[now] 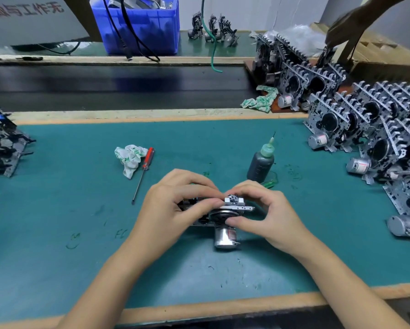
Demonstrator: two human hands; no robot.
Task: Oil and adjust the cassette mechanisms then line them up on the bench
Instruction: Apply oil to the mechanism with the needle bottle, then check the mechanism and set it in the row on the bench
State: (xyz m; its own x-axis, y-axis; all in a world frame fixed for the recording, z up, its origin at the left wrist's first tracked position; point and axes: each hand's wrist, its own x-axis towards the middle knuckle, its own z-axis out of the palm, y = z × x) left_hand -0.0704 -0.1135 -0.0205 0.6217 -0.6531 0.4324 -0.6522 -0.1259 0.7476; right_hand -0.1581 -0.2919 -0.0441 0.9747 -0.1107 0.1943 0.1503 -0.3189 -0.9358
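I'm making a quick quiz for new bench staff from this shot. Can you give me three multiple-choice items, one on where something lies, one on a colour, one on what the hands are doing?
1. Where does the oil bottle stand?
A. on the mat, beyond the right hand
B. inside the blue bin
C. on the black belt

2. What colour is the screwdriver handle?
A. yellow
B. red
C. black

3. What are the hands doing?
A. both lie flat on the mat
B. the left hand holds the screwdriver
C. both hold one cassette mechanism

Answers: 1 A, the bottle stands upright on the mat just past the right hand. 2 B, the handle beside the crumpled cloth is red. 3 C, the fingers of both hands curl round the mechanism.
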